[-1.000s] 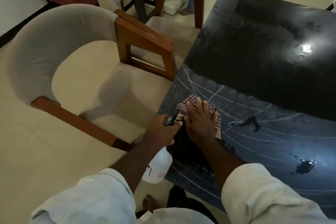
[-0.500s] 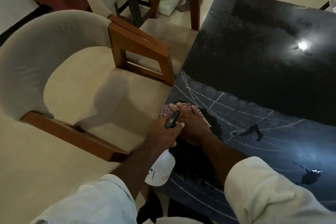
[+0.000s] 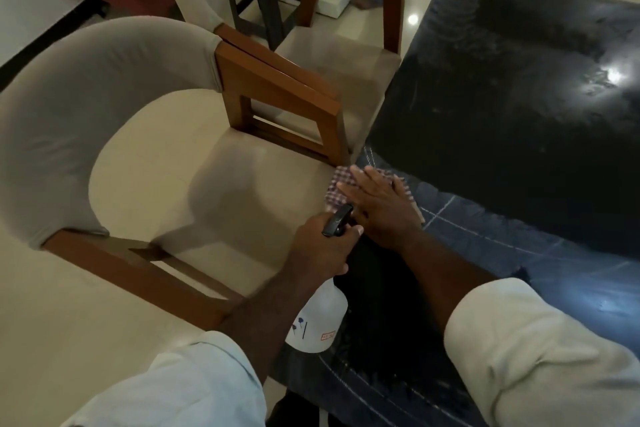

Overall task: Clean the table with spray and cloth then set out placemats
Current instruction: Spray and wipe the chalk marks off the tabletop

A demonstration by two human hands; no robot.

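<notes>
The right hand (image 3: pixel 377 208), fingers straight and pressed flat on the checked cloth (image 3: pixel 337 189), has swept it from a little way in on the dark table (image 3: pixel 519 114) out to the left edge, where the cloth now hangs slightly over beside the near chair (image 3: pixel 104 97). The left hand (image 3: pixel 322 246) still grips the spray bottle (image 3: pixel 318 319) by its neck, held just off that edge. This near-left strip looks nearly wiped; the far side remains, and no placemats are in view.
</notes>
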